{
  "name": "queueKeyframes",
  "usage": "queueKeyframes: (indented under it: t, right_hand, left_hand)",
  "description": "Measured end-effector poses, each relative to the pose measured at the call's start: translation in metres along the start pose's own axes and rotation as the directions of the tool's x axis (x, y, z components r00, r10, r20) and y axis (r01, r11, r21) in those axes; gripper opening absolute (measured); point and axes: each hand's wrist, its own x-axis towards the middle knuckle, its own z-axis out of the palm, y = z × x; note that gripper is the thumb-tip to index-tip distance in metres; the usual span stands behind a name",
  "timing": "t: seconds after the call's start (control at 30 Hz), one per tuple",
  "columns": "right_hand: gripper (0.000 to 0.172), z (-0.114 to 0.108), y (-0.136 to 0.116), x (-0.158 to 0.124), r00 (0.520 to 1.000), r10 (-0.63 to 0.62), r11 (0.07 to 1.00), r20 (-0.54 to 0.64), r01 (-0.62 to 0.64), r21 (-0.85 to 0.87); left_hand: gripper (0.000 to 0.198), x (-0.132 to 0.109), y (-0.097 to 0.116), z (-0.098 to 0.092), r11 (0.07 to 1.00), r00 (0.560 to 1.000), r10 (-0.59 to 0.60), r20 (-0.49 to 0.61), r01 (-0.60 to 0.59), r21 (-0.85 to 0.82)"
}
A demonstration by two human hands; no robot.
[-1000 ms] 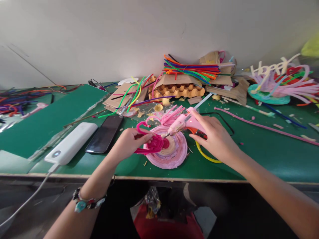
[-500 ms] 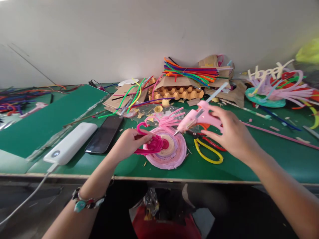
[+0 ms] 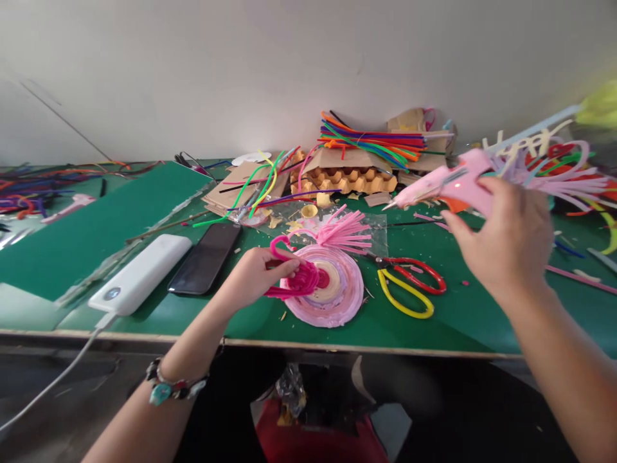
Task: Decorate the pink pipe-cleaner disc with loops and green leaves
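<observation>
glue gun [image 3: 456, 182] swung right, disc [image 3: 333, 292] pink-rimmed, cream-ringed

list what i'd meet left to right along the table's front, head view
White rectangular power bank, black flat smartphone, left hand, round pink coiled disc, scissors with red and yellow handles, right hand.

Spread across a green table [image 3: 467, 325]: at left, a white power bank [image 3: 139, 275] beside a black phone [image 3: 206, 258]; near the front edge, a ringed pink disc [image 3: 340, 302] just left of scissors [image 3: 384, 263] with red and yellow handles; farther back, an egg carton [image 3: 344, 181]; at right, a pink pipe cleaner [image 3: 582, 279].
</observation>
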Motion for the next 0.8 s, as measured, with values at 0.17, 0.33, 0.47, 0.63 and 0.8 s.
queueKeyframes:
  t: [0.17, 0.33, 0.47, 0.63, 0.8]
  right_hand:
    - [0.048, 0.000, 0.004, 0.003, 0.991, 0.120, 0.988, -0.067, -0.112, 0.106]
    - [0.040, 0.004, -0.019, -0.008, 0.913, -0.395, 0.863, -0.105, 0.407, 0.300]
    - [0.039, 0.011, -0.035, -0.016, 0.824, -0.558, 0.776, -0.096, 0.560, 0.291]
    - [0.037, 0.019, -0.041, -0.018, 0.830, -0.555, 0.795, -0.064, 0.551, 0.254]
    - [0.033, 0.021, -0.039, -0.019, 0.842, -0.538, 0.793, -0.038, 0.521, 0.314]
  left_hand:
    - [0.027, 0.001, -0.001, 0.001, 1.000, 1.000, -0.008, 0.002, 0.008, -0.007]
    - [0.026, 0.001, -0.002, 0.001, 1.000, 1.000, 0.007, -0.002, -0.007, -0.014]
    - [0.027, 0.001, -0.002, 0.000, 1.000, 1.000, -0.010, 0.000, 0.010, -0.011]
    - [0.028, 0.001, -0.001, 0.000, 1.000, 1.000, 0.000, -0.001, 0.000, 0.003]
    - [0.028, 0.001, -0.002, 0.000, 1.000, 1.000, 0.003, 0.000, -0.003, 0.000]
